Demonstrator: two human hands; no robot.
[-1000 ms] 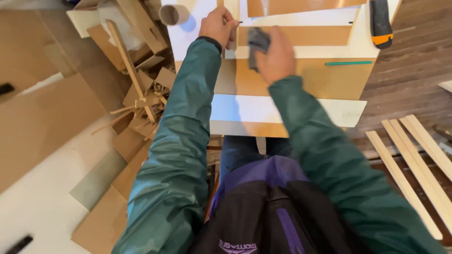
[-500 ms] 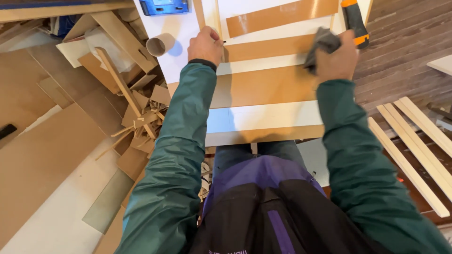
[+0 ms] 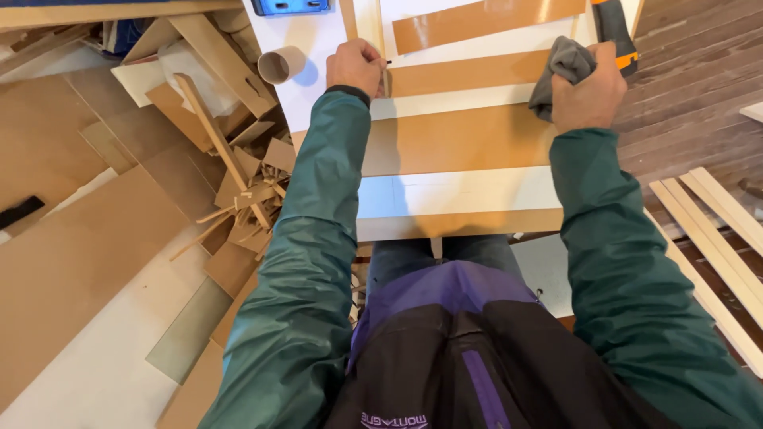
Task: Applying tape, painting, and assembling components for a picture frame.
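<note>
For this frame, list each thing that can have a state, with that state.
left hand: closed, pressing on the board's left edge
right hand: closed around the grey cloth
grey cloth: bunched, held against the board
brown board: lying flat on the white surface
cardboard tube: lying on its side, open end showing
wooden slats: lying loose on the floor
cardboard offcuts: heaped on the floor

right hand [image 3: 590,94] with grey cloth [image 3: 560,73] swept rightward

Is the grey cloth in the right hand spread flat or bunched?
Bunched: the grey cloth is crumpled in the right hand, its folds bulging out above the brown board strip.
</note>
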